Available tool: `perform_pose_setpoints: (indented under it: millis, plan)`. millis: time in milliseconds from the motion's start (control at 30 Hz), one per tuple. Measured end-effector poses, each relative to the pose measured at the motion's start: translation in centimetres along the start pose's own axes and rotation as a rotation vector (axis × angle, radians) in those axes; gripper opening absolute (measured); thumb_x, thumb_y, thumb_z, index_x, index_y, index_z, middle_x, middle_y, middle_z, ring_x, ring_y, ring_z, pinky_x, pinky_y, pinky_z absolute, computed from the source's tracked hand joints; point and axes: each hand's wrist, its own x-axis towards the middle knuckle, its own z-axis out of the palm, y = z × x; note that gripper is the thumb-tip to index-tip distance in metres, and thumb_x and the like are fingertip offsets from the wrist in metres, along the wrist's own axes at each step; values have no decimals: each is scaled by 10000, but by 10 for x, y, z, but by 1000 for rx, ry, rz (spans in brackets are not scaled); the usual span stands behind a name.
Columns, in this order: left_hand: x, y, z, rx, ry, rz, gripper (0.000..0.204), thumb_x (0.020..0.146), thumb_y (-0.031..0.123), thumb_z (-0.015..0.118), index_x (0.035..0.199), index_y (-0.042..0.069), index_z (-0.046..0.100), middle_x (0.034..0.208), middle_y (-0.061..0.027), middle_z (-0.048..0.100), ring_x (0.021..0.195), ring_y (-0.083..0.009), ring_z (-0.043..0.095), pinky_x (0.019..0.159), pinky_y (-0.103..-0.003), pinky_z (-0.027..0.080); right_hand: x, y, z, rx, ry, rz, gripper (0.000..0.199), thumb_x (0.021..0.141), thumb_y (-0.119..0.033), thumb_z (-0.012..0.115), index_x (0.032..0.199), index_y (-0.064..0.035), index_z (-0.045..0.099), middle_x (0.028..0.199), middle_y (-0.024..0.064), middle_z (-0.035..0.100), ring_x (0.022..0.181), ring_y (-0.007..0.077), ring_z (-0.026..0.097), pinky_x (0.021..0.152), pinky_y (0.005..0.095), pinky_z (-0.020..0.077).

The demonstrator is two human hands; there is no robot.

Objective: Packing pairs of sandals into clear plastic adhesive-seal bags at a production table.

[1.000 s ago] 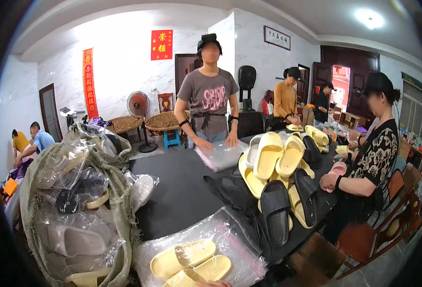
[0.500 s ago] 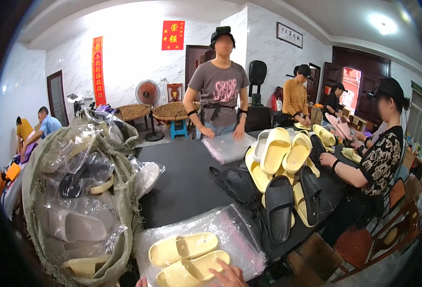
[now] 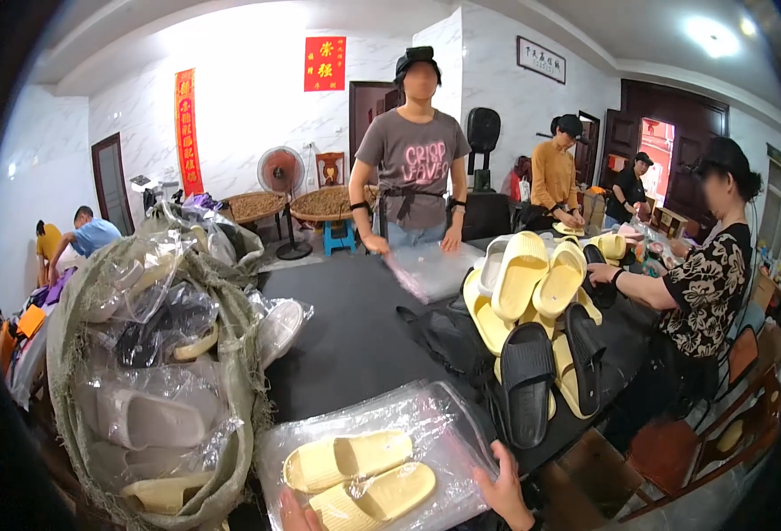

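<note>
Two pale yellow slide slippers (image 3: 373,491) lie side by side at the near edge of the table, on or inside a clear plastic bag (image 3: 443,416); which of the two, I cannot tell. At the bag's lower left, beside the nearer slipper, is my left hand (image 3: 298,515), partly cut off by the lower edge, its visible fingers stretched out. My right hand (image 3: 505,491) is at the bag's right edge, thumb and fingers apart. Neither hand visibly grips anything.
A green woven sack (image 3: 63,398) with bagged slippers stands left. Yellow and black slippers (image 3: 527,372) are heaped right, beside a black cloth bag (image 3: 443,345). Across the black table (image 3: 319,310), a person handles clear plastic bags (image 3: 430,273); another person (image 3: 704,283) works at the right.
My right hand has moved right, off the nearer yellow slipper to the bag's right edge. My left hand shows more, beside the slippers. The person opposite has shifted the plastic bags slightly.
</note>
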Motion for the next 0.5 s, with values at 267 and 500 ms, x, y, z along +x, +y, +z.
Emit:
perform_pose_setpoints:
  millis: [267,500]
  plan:
    - [-6,24,-18,-143,1,-60,559,958,321,324,1347,-81,325,1398,-253,335,1314,-379,278,1100,-402,186,-1,-9,-12,747,-305,536,199,880,-80,566,1059,3,588,920,60,603,811,139,564,700,270,461]
    - [-6,26,-8,49,90,-27,497,929,234,347,1338,-48,364,1373,-254,370,1278,-395,325,1076,-429,227,47,3,-40,1259,-675,461,327,896,-75,481,1188,73,485,1145,233,571,1029,301,594,938,422,438]
